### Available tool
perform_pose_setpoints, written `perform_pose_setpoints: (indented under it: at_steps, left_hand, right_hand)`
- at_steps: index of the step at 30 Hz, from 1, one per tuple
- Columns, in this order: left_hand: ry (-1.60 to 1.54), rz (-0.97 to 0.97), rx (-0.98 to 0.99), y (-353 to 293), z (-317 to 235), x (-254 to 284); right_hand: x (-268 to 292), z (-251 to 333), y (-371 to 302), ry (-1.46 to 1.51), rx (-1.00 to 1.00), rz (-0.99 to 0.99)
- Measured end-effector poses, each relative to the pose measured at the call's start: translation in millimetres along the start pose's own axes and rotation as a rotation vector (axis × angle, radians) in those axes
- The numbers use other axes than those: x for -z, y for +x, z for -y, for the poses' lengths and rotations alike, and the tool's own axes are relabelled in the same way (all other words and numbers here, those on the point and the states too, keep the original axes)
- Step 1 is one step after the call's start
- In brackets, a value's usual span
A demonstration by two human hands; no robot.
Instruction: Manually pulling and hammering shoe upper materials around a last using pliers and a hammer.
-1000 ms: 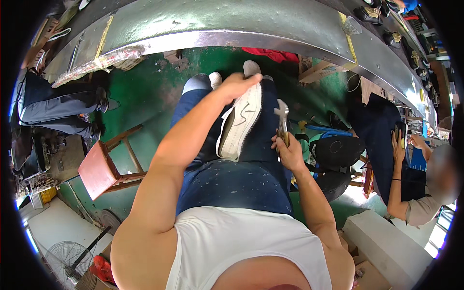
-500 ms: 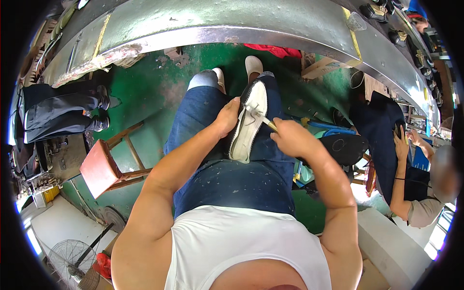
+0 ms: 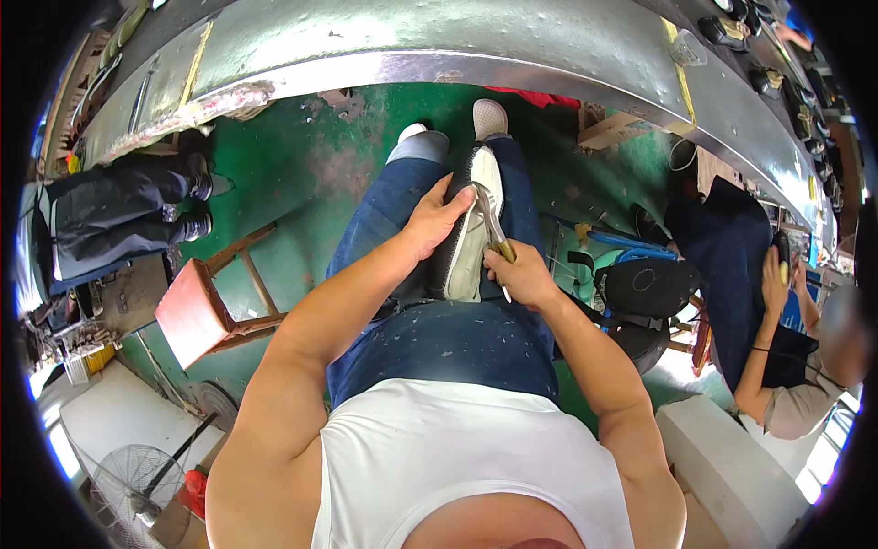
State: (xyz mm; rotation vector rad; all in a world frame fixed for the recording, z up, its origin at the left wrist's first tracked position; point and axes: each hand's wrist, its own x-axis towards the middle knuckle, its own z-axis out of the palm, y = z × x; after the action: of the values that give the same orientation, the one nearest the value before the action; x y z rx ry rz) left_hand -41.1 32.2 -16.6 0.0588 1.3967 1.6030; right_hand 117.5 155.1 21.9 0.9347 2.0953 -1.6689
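A shoe (image 3: 469,252) lies sole side up along my lap, its pale underside showing inside a dark, pleated rim. My left hand (image 3: 439,218) grips its left side near the middle, thumb pressed on the edge. In my right hand (image 3: 521,274) is a pair of metal pincers (image 3: 489,217) with yellowish handles. Their head rests at the shoe's rim right by my left thumb. Whether the jaws hold some of the shoe's edge is too small to tell.
A metal-topped bench (image 3: 393,69) curves across the far side. To the left stands a stool with a reddish seat (image 3: 194,313); a fan (image 3: 137,476) is behind it. A black bag (image 3: 647,288) sits to my right, beside a seated co-worker (image 3: 786,357). Another person's legs (image 3: 128,215) show at left.
My right hand has drawn in toward the shoe and turned, bringing the pincers' head to the rim beside my left thumb. Loose strands on the underside no longer show. My legs have shifted slightly.
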Motion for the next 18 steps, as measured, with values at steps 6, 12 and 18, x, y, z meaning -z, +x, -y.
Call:
perform_pose_setpoints:
  at_steps: [6, 12, 18]
  left_hand:
    - [-0.016, -0.016, 0.020, 8, -2, -7]
    - [0.097, -0.106, 0.086, 8, -14, -22]
    - [0.246, -0.108, 0.043, 17, -6, -21]
  right_hand:
    - [52, -28, 22, 0.804, -0.251, 0.571]
    - [103, -43, 50, 0.718, -0.253, 0.851]
    - [141, -8, 61, 0.292, -0.217, 0.828]
